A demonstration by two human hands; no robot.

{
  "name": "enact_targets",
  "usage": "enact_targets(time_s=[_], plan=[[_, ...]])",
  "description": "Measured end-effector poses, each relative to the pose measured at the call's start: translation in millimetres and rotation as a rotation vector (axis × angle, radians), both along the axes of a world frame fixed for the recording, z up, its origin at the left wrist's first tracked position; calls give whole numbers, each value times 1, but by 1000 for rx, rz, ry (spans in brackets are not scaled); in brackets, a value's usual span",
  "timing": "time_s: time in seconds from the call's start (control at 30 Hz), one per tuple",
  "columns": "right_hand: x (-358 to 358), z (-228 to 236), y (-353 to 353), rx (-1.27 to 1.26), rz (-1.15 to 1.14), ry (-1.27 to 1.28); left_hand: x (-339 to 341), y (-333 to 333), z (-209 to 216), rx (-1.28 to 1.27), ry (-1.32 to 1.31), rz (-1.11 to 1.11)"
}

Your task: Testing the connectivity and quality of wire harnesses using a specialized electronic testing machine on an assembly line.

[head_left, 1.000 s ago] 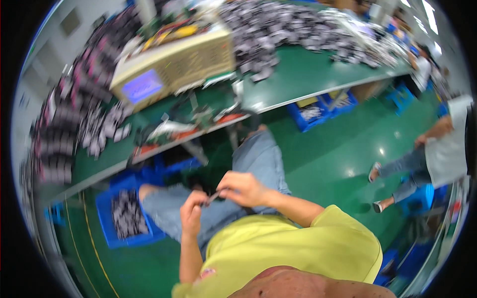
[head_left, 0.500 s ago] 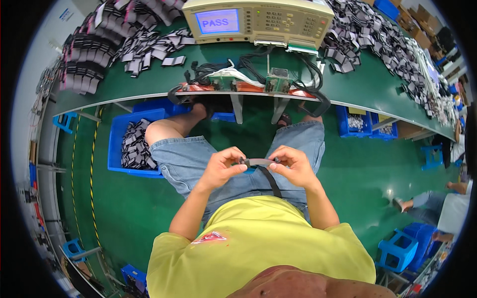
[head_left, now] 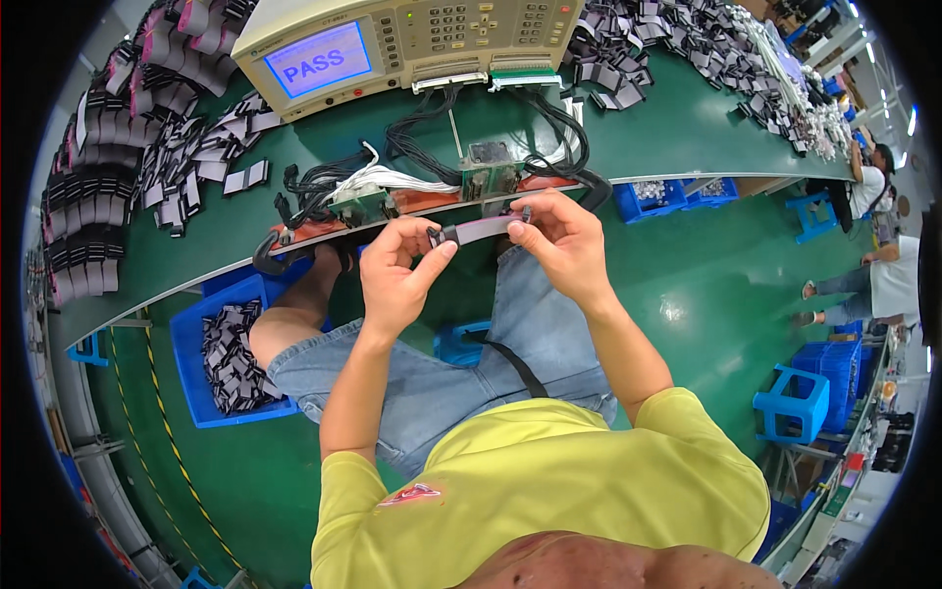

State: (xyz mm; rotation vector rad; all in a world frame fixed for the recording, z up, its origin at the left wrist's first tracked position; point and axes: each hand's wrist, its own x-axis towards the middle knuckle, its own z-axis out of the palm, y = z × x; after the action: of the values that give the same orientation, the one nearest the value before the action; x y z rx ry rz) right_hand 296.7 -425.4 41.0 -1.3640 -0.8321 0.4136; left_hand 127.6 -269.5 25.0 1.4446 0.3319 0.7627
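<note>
A short grey flat ribbon cable [head_left: 483, 229] with a black connector at each end is stretched between my hands, just short of the bench's front edge. My left hand [head_left: 394, 278] pinches the connector on its left end between thumb and fingers. At the other end, my right hand [head_left: 561, 245] grips the right connector, its thumb underneath. Just beyond the cable, small green circuit-board fixtures [head_left: 365, 209] are mounted along the edge, with black and white wires running back to a beige tester [head_left: 417, 61], whose screen is lit.
Ribbon cables lie piled on the green bench [head_left: 324, 137] at left and right. Beside my left leg stands a blue bin [head_left: 184, 378] full of cables. A blue stool [head_left: 791, 402] and other people [head_left: 888, 280] are at the right.
Both hands have moved forward from above my lap to the bench edge, carrying the ribbon cable. The view has shifted, so the tester appears farther left and tilted.
</note>
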Motion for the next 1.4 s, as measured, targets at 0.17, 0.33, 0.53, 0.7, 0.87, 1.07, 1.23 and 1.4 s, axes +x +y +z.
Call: enact_targets(time_s=[0.17,0.33,0.53,0.7,0.87,1.07,1.23,1.4], plan=[[-2,-1,6,-30,-61,-195,-2,10,-16,129,-7,-30],[-11,1,14,-29,-301,-515,-3,12,-12,487,-63,163],[-10,-3,23,12,-448,-597,9,2,-12,631,-45,283],[-3,-4,24,9,-471,-580,17,-1,-11,656,-54,285],[1,-5,27,30,-469,-598,19,-1,-12,609,-45,304],[1,-1,27,16,-454,-580,21,1,-10,603,-41,310],[3,-3,25,-4,-461,-587,21,0,-9,607,-35,294],[3,2,25,-38,-449,-548,21,1,-7,607,-31,275]])
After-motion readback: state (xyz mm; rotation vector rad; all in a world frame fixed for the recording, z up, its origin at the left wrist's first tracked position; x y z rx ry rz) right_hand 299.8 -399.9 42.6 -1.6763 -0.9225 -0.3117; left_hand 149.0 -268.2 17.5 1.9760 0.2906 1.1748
